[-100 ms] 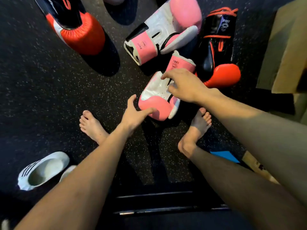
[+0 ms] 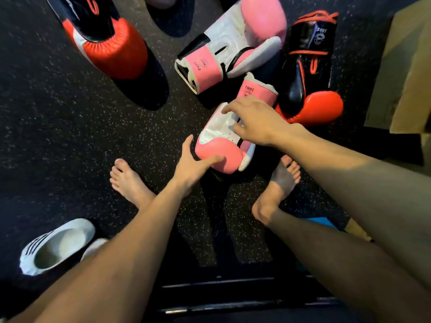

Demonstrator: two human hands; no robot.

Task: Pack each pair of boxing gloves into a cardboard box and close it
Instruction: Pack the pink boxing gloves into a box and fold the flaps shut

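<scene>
Dark speckled floor (image 2: pixel 58 136) fills the frame, seen from above, and the boxing gloves are scattered over its upper half. At centre a pink glove (image 2: pixel 224 150) is laid on the floor with its pink padded end toward the lower edge and its cuff toward the top. The left hand (image 2: pixel 193 166) is set against that padded end with the digits spread: one is laid across the pink pad and the others are stretched straight along the glove's left side. The right hand (image 2: pixel 254 122) is placed on the glove's white middle, its fingers (image 2: pixel 227 109) bent down over the left edge and its thumb pressed on the white surface. A second pink glove (image 2: pixel 228 50) is seen just above, its cuff at the lower left, close to the first. A black-and-red glove (image 2: pixel 307 66) is seen at the right of the pair, its red end beside the right wrist. Another black-and-red glove (image 2: pixel 109 43) is seen at the upper left, well apart from the rest. A cardboard box (image 2: pixel 405 73) is cut off by the right edge. Two bare feet (image 2: pixel 130 183) are planted below the hands, one on either side of the first glove. A white shoe (image 2: pixel 58 248) is seen at the lower left.
</scene>
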